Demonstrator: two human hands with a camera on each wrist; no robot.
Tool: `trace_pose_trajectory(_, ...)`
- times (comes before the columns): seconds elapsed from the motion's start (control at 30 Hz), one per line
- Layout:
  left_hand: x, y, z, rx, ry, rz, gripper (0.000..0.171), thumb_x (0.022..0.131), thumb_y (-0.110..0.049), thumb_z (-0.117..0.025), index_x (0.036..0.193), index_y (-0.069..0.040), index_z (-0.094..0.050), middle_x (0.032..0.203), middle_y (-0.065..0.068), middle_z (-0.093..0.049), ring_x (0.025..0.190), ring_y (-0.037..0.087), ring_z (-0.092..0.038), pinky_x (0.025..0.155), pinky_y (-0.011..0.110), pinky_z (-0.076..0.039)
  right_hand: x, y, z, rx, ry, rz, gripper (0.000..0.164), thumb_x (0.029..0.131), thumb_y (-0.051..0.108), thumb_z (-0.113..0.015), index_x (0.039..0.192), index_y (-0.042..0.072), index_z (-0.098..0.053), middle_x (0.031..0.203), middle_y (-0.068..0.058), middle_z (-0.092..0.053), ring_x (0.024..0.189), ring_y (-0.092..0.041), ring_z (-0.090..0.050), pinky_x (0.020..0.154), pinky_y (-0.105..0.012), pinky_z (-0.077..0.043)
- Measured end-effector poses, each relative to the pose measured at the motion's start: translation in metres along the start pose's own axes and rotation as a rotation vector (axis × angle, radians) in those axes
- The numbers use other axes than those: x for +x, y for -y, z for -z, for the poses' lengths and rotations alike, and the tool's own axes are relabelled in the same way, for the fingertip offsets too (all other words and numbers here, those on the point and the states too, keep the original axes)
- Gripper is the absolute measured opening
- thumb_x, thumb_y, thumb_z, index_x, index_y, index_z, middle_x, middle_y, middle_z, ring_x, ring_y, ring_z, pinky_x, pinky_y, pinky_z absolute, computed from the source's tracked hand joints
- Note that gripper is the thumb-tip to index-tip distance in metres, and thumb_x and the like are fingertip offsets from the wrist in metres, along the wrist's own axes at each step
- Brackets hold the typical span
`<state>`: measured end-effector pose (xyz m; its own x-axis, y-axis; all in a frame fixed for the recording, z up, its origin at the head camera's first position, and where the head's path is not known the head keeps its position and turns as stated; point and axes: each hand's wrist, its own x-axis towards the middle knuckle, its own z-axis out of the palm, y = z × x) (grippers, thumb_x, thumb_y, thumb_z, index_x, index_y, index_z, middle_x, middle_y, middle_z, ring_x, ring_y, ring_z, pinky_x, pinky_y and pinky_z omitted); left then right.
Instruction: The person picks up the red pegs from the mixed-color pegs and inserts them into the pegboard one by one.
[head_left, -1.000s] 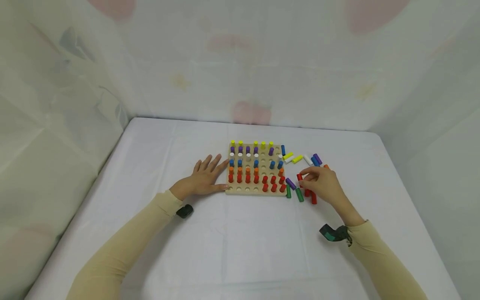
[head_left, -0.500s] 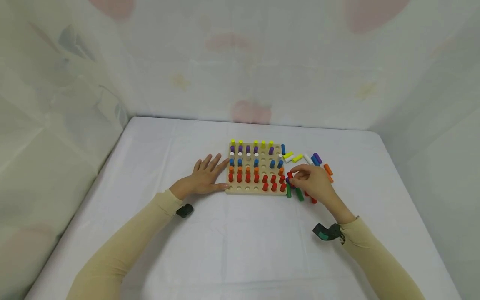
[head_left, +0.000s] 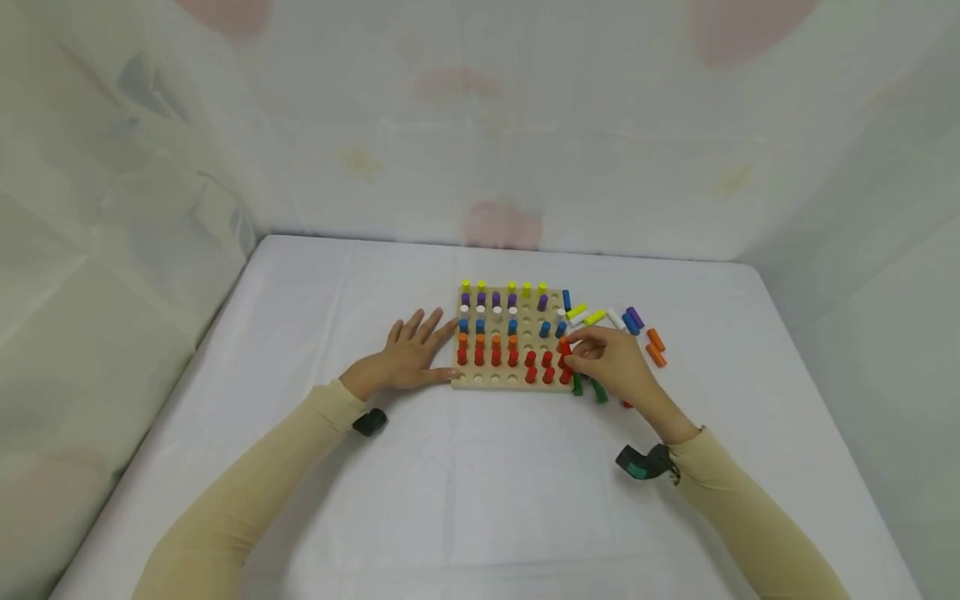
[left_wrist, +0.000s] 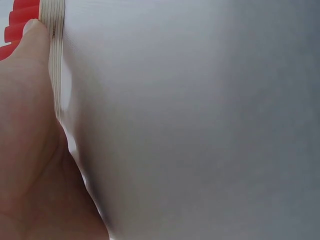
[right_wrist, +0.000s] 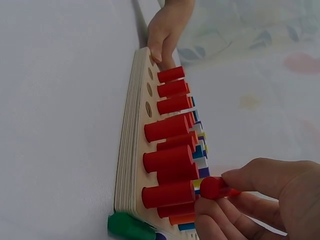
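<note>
A wooden peg board (head_left: pixel 491 382) lies on the white table, with rows of yellow, purple, white, blue, orange and red pegs standing in it. My left hand (head_left: pixel 408 354) lies flat, fingers straight, against the board's left edge (left_wrist: pixel 56 60). My right hand (head_left: pixel 611 362) pinches a red peg (right_wrist: pixel 216 187) at the board's near right corner (right_wrist: pixel 131 190), just above the red pegs (right_wrist: pixel 167 160) standing there. In the head view the held peg (head_left: pixel 564 347) shows at the fingertips.
Loose pegs lie right of the board: green ones (head_left: pixel 577 385) under my right hand, a yellow one (head_left: pixel 595 317), a white one (head_left: pixel 615 318), a blue and a purple one (head_left: pixel 635 317), two orange ones (head_left: pixel 656 346). A green peg (right_wrist: pixel 131 226) lies against the board's edge. Curtains enclose the table.
My right hand has lifted a red peg from the loose pile and carried it left to the board's right edge. The left hand has stayed in place.
</note>
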<state>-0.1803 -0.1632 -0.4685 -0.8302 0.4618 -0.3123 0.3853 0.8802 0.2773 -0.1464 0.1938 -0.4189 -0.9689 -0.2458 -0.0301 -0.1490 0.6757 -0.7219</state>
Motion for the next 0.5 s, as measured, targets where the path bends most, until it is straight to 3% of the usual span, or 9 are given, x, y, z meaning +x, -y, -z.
trace_pose_trajectory(0.23, -0.001, -0.001, 0.001, 0.000, -0.001, 0.001, 0.093, 0.093, -0.068, -0.048, 0.161, -0.027, 0.002, 0.168, 0.012, 0.011, 0.154, 0.043, 0.013, 0.120, 0.068, 0.003, 0.004, 0.003, -0.005, 0.009, -0.011, 0.054, 0.028, 0.086, 0.018, -0.077, 0.111, 0.007, -0.071, 0.092, -0.010, -0.074, 0.074, -0.016, -0.064, 0.062, -0.019, -0.052)
trace_pose_trajectory(0.5, 0.000, 0.001, -0.001, 0.002, -0.003, -0.001, 0.093, 0.093, -0.069, -0.046, 0.160, -0.028, 0.003, 0.168, 0.012, 0.012, 0.154, 0.044, 0.013, 0.120, 0.068, 0.004, 0.006, 0.011, -0.011, 0.026, 0.002, 0.055, 0.030, 0.086, 0.018, -0.078, 0.112, 0.007, -0.070, 0.090, -0.009, -0.073, 0.072, -0.015, -0.062, 0.061, -0.019, -0.052)
